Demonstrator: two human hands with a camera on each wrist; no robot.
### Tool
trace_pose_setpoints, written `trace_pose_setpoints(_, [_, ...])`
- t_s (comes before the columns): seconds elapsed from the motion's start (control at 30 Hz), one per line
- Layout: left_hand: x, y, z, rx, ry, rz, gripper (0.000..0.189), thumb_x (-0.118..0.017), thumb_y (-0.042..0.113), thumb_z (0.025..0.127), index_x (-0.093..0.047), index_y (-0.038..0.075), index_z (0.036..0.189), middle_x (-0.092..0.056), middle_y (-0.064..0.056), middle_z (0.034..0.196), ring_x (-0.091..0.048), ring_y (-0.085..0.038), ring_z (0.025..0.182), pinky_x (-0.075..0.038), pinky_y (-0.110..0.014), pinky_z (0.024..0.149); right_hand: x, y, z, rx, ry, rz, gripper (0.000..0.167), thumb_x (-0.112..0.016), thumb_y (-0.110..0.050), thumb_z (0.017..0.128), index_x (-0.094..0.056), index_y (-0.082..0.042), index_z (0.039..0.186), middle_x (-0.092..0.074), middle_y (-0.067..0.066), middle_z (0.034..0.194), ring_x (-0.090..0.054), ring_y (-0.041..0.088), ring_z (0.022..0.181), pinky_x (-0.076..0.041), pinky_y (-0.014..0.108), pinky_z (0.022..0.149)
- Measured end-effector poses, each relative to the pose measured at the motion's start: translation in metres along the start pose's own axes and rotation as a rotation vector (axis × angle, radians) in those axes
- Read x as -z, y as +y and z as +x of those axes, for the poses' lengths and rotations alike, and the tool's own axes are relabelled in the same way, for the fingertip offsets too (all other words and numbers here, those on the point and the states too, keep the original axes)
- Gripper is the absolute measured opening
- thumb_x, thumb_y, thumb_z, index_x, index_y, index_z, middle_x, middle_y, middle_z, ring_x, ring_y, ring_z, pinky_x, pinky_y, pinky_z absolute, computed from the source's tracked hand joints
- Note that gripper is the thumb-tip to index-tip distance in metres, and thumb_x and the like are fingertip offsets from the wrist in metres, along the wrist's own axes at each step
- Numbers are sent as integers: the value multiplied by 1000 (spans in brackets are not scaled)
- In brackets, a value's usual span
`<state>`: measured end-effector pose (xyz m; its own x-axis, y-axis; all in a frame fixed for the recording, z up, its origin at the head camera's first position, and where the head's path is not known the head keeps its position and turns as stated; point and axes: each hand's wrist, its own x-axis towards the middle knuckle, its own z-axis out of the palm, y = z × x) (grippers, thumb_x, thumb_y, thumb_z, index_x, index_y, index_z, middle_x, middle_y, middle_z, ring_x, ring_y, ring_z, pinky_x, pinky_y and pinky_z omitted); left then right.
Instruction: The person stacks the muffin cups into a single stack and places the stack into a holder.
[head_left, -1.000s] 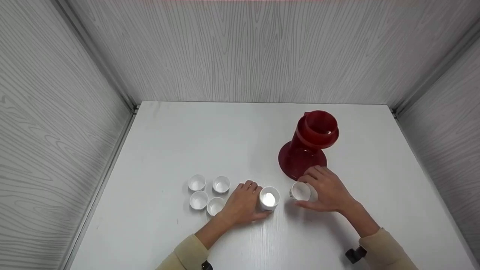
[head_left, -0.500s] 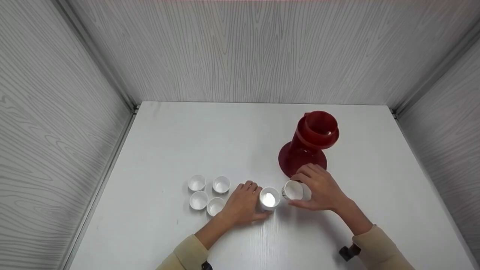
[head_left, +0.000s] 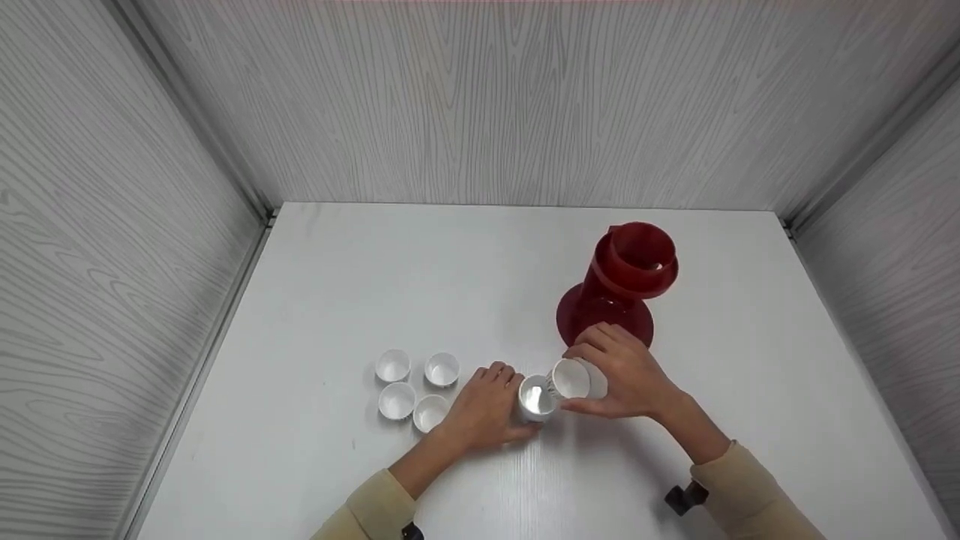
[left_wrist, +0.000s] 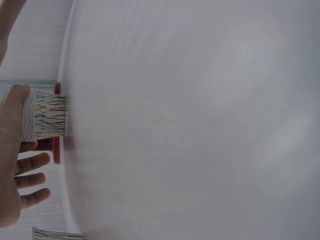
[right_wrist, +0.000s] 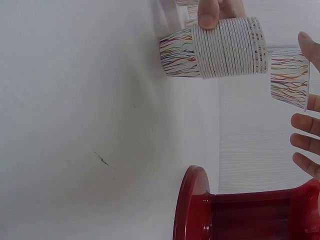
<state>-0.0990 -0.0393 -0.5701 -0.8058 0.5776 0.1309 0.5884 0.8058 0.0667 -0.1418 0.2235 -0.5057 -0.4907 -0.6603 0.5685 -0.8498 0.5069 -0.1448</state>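
My left hand (head_left: 486, 405) grips an upright stack of paper cups (head_left: 536, 400) standing on the white table. The stack's rims lie close together above a bottom cup printed with coloured wavy lines, as the right wrist view shows. My right hand (head_left: 624, 375) holds a matching single paper cup (right_wrist: 290, 77) between thumb and fingers, above and just right of the stack. In the head view this cup tilts, mouth leftward, and overlaps the stack's rim; the right wrist view shows a narrow gap between them. Several white paper cups (head_left: 397, 401) stand left of my left hand.
A red plastic stand (head_left: 604, 319) with a round base and a ring-shaped upper holder (head_left: 641, 259) stands just beyond my right hand. Grey wood-grain panels (head_left: 480, 105) enclose the table at the back and both sides.
My right hand has moved left with its cup, from a gap beside the stack to overlapping the stack's rim in view. My left hand and the stack have stayed in place.
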Motion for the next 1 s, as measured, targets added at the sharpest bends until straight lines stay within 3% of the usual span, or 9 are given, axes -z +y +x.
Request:
trace_pose_setpoints(0.5, [-1,1,0,-5,51,11,72,-62,76,88,-65,13,122,-70,-2,112,-63,-19,112,-54,-35,94,-3,-5,16,86,-43,-6,61,-92,-59,66,-72,-18,107,-67,-2,101,-60,15,97,-54,34,86])
trace_pose_setpoints(0.77, [-2,-1,-1,-3,46,-9,69,-64,73,88,-64,14,123,-68,-1,112,-61,-18,111,-54,-35,95,-4,-5,21,122,-126,-28,59,-80,-68,77,-72,-20,110,-67,-2,103,-60,16,99,-55,33,89])
trace_pose_setpoints(1.0, [-3,-1,0,-15,78,-9,67,-67,72,87,-64,15,122,-68,0,112,-62,-18,111,-54,-34,93,-1,-6,26,148,-155,-32,61,-79,-69,77,-71,-20,112,-68,-2,104,-63,17,100,-56,35,89])
